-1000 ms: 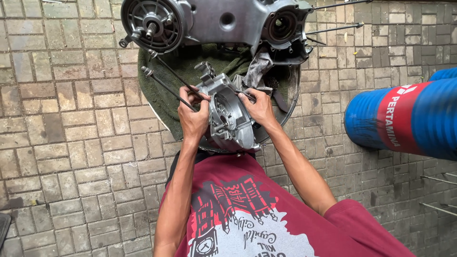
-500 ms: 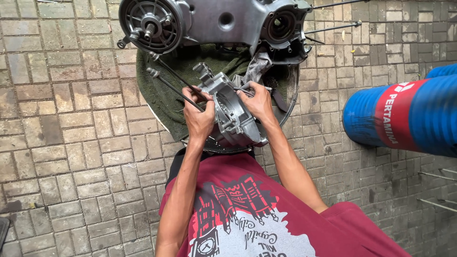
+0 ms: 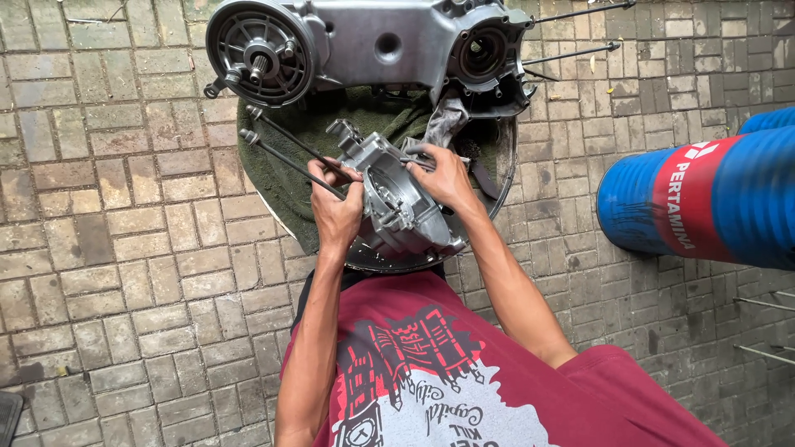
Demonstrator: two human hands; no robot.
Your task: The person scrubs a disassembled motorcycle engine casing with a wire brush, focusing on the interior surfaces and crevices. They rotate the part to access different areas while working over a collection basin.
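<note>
I hold a grey metal engine casing half (image 3: 399, 205) tilted on its edge over a round tray. My left hand (image 3: 334, 207) grips its left side, fingers wrapped around two long dark stud rods (image 3: 281, 147) that stick out up and to the left. My right hand (image 3: 443, 178) grips the casing's upper right edge, where another thin rod pokes out. Beyond them lies a large silver engine crankcase (image 3: 373, 41) with a round finned housing at its left end.
A dark green cloth (image 3: 286, 178) covers the round metal tray (image 3: 497, 178), with a grey rag (image 3: 443, 120) on it. A blue and red drum (image 3: 704, 199) lies on its side at the right. Thin rods (image 3: 571, 51) lie on the brick paving at top right and lower right.
The casing half and both hands have shifted slightly up and left. The stud rods swung with it. My grip on both sides is unchanged.
</note>
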